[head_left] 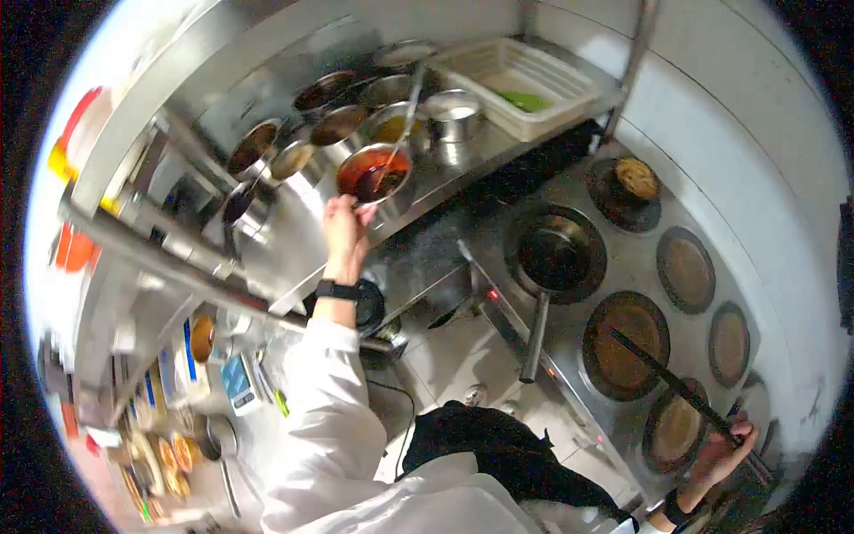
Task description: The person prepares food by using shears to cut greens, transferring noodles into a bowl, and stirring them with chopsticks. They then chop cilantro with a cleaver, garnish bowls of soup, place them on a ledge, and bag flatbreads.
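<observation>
Pot [398,204] of red liquid [361,180] at upper centre, ladle [409,125] leaning in it, left hand [344,228] gripping its near rim, right hand [722,456] closed round dark rod [678,388] at lower right, black pan [559,256] on stove [628,256] right of centre.

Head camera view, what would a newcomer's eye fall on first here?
Probably the metal pot of glossy red liquid near the front of the steel shelf, with the left hand at its near side. Next, perhaps, the dark long-handled pan on the cooktop, and the long dark rod in the right hand, lower right.
</observation>
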{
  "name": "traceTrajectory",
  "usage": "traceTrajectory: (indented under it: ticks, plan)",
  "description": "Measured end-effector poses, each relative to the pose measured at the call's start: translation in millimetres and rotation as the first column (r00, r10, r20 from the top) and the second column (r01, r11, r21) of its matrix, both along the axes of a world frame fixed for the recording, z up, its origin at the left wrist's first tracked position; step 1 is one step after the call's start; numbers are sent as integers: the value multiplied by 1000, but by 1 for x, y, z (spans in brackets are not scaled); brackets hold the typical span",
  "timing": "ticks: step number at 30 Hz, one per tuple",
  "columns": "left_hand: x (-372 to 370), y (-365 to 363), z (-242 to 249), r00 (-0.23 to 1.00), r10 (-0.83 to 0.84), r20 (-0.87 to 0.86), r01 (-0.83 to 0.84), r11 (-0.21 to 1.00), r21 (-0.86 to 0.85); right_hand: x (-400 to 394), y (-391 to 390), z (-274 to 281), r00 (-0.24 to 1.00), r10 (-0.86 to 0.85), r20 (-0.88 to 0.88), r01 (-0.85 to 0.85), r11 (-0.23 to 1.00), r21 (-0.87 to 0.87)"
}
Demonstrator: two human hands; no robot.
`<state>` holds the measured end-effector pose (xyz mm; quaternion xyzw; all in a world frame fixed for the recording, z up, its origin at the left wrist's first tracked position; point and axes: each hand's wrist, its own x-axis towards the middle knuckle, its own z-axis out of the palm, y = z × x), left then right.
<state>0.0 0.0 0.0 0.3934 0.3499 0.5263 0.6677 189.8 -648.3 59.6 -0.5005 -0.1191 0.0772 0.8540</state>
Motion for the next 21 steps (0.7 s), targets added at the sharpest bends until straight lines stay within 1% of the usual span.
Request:
traceTrajectory:
  ticks: [1, 2, 3, 5, 6, 7, 8, 9, 10, 11, 12, 13, 14, 15, 16, 17, 18, 19, 20, 21]
  plan:
    - [0, -11, -3, 999, 28, 27, -27, 998, -53, 14, 1, 5, 991, -132, -32, 131, 990, -45]
    - [1, -20, -3, 998, 34, 49, -31, 997, -65, 30, 4, 11, 964, -259, -52, 254, 963, -93]
    - [-2, 31, 21, 992, 59, 115, -62, 998, 21, 40, 59, -23, 980, -198, -35, 198, 980, 20]
    - [-9, 17, 10, 990, 113, 83, -110, 993, -29, 55, 68, -11, 959, -255, 122, 266, 961, -81]
    - [-14, 18, 3, 995, -13, 101, 3, 996, 92, 75, 52, -18, 990, 60, 131, -37, 984, -176]
    - [-17, 25, -6, 997, -29, 68, 23, 996, 85, 80, 68, -16, 984, 125, 123, -101, 977, -186]
    - [-21, 18, -8, 999, -18, 38, 15, 995, 97, 75, 92, -12, 997, 44, 68, -28, 976, -216]
    - [-31, 11, -6, 959, 66, -276, 50, 918, 394, 71, 110, -11, 999, -42, 20, 46, 966, -254]
    - [-30, 10, -19, 988, -83, 127, 60, 983, 175, 79, 113, -27, 992, -44, 115, 75, 958, -278]
    - [-25, -15, -10, 984, 19, 177, -44, 989, 143, 76, 127, -25, 993, 8, 115, 26, 957, -290]
    - [-35, -43, -11, 977, -108, 185, 79, 984, 157, 69, 143, -19, 943, 311, 120, -275, 929, -248]
    - [-43, -84, -8, 983, -96, 157, 64, 979, 193, 59, 159, -15, 803, 581, 131, -552, 809, -202]
    - [-57, -114, -23, 979, -150, 138, 102, 948, 302, 39, 179, -11, 779, 615, 122, -584, 782, -217]
    - [-72, -153, -21, 964, -185, 189, 168, 980, 102, 5, 199, -12, 834, 549, 51, -509, 802, -312]
    - [-92, -192, -29, 966, -100, 239, 94, 995, 37, -36, 221, -13, 884, 468, -8, -430, 805, -410]
    - [-119, -221, -47, 977, -109, 181, 111, 994, -3, -87, 253, -13, 921, 388, -35, -366, 831, -419]
    - [-150, -243, -76, 996, -75, 41, 69, 989, 133, -99, 274, -37, 631, 717, 296, -595, 692, -408]
    - [-187, -263, -97, 997, 46, -57, -43, 997, 60, -127, 289, -62, 728, 655, 201, -548, 733, -404]
    - [-232, -278, -120, 981, 146, -124, -159, 982, -98, -161, 309, -69, 528, 840, 125, -759, 532, -374]
    - [-276, -293, -137, 935, 355, 14, -337, 899, -280, -189, 336, -76, 315, 888, 336, -765, 447, -464]
